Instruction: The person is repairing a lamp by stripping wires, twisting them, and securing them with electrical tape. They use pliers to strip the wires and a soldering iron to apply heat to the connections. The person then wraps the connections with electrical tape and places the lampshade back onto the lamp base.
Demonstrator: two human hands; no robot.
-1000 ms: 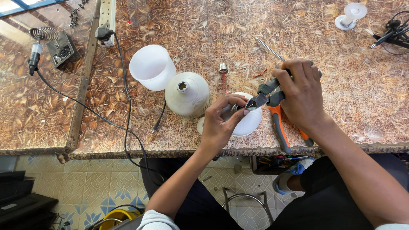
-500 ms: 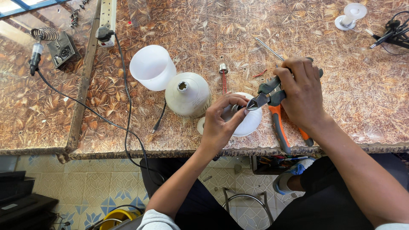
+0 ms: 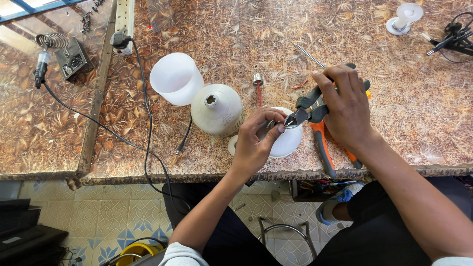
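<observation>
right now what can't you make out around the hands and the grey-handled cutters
Head view only:
- What the left hand pinches at the grey-handled cutters' tip: too small, hidden by fingers.
- Round white bulb part underneath: mostly covered by the left hand.
- Cutter handles: wrapped by the right hand.
- Orange-handled pliers: head hidden under that hand.

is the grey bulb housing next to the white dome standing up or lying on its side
Standing up. The grey bulb housing rests on its wide end on the table, its narrow neck hole facing up toward the camera, beside the white dome.
</observation>
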